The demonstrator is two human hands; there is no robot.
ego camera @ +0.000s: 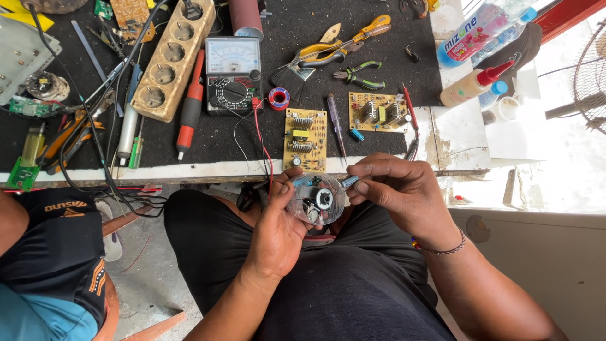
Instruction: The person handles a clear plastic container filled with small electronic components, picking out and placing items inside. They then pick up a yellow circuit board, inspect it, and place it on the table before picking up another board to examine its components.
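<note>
Single head-worn view, looking steeply down from above the lap, close, toward the desk (189, 170) edge just ahead.

Electronics repair workshop. Workbench (189, 169) covered by black mat, crowded with analog multimeter (233, 74), bare circuit boards (305, 139), screwdrivers (190, 107), pliers (358, 76), brush (294, 77), solder-wire spool (278, 98), multi-socket power strip (172, 58), glue bottle (473, 83). Tangled test leads. Rough concrete floor (148, 284) below; standing fan (584, 82) beside bench.
</note>
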